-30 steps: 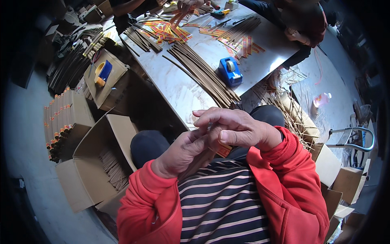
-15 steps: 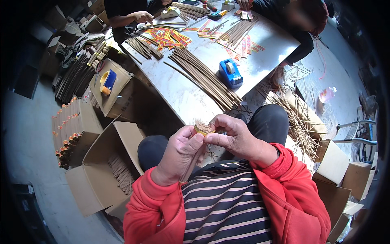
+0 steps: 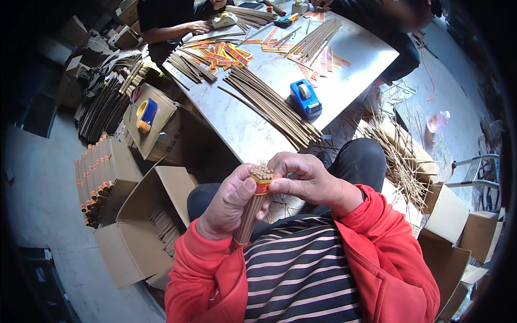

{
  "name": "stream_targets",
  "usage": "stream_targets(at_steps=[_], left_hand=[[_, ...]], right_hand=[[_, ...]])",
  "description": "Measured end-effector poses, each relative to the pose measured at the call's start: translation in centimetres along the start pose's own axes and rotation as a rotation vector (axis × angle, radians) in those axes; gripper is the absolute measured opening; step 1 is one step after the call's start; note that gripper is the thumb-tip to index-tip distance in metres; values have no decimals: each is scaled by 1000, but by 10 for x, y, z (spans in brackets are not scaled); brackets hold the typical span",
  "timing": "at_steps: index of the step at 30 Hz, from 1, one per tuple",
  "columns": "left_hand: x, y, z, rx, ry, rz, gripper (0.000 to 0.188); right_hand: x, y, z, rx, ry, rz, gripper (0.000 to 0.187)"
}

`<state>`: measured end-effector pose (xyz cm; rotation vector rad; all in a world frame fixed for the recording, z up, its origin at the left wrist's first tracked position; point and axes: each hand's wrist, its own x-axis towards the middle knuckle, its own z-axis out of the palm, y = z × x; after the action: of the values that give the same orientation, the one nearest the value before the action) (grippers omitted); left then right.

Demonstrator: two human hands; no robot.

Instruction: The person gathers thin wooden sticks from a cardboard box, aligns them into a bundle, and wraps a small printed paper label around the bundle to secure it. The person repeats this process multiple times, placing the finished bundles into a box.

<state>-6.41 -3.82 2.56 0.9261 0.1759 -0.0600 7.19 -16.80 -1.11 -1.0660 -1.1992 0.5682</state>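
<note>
In front of my lap I hold a bundle of brown incense sticks (image 3: 249,218), its packed round ends facing up. A red and yellow paper label (image 3: 262,186) wraps the bundle just below those ends. My left hand (image 3: 226,204) is closed around the bundle, its thumb against the side near the label. My right hand (image 3: 307,175) pinches the label's right edge between thumb and fingers. On the table ahead lies a row of loose incense sticks (image 3: 269,105), with a blue tape dispenser (image 3: 306,98) to their right.
Loose labels (image 3: 223,54) lie across the white table (image 3: 361,64), where two people sit at the far side. An open cardboard box (image 3: 126,250) with sticks inside stands at my left, near stacked labelled bundles (image 3: 96,172). Scattered sticks (image 3: 396,159) lie at my right.
The bundle has tipped so the label's red front now shows. My right fingers have shifted slightly left along it. The far-left person's hand has moved down to the pale tape dispenser.
</note>
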Motion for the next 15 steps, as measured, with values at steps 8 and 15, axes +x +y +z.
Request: stream_targets(at_steps=[8, 15], left_hand=[[8, 0, -2, -37, -48, -57, 45], [10, -2, -14, -145, -274, -142, 52]], right_hand=[[-4, 4, -2, 11, 37, 64, 21], [9, -8, -5, -47, 114, -35, 27]])
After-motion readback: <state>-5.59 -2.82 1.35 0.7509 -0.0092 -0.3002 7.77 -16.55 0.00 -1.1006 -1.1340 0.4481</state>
